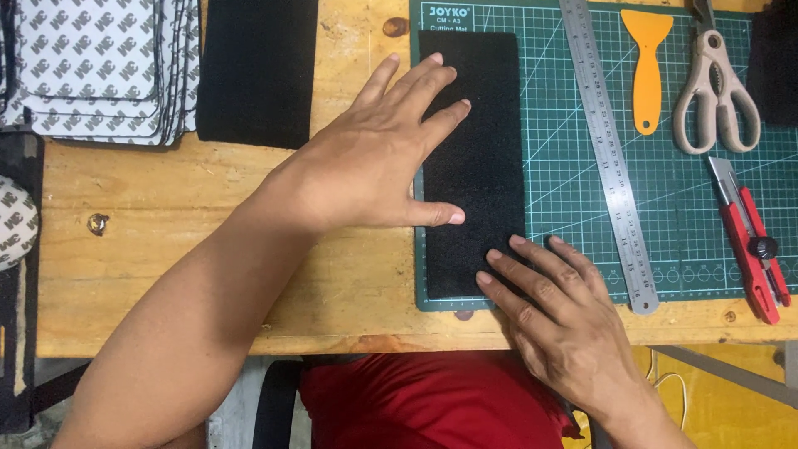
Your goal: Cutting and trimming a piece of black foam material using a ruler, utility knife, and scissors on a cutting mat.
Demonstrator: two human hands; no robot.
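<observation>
Nearest, a red garment [432, 399] filled the bottom edge below the green cutting mat [573, 166], running out of frame, and both forearms were cut off there too. Just above it, the right hand [557, 308] lay flat and released, fingers spread, its fingertips [517, 241] touching the near right corner of the black fabric strip [478, 158]; its wrist hid part of the wooden table [208, 249] edge. The strip lay lengthwise along the mat's left side, covering the grid beneath it. The left hand [378, 162] pressed open-palmed over the strip's left edge, grasping nothing, thumb reaching across the cloth, and it hid where strip and mat border met.

Right of the strip on the mat lay a steel ruler [607, 158], its far end cut off by the frame. Farther right on the mat, a red utility knife [752, 241] lay near the mat's near right corner, its blade not extended as far as could be seen. Beyond it sat beige-handled scissors [715, 100], blades cut off at the top, and an orange scraper [646, 66]. A dark shape at the mat's far right was too cropped to identify.

Left of the mat, at the table's far side, lay another black fabric piece [258, 71] and a stack of patterned grey sheets [96, 66], both cut off. No container was visible.
</observation>
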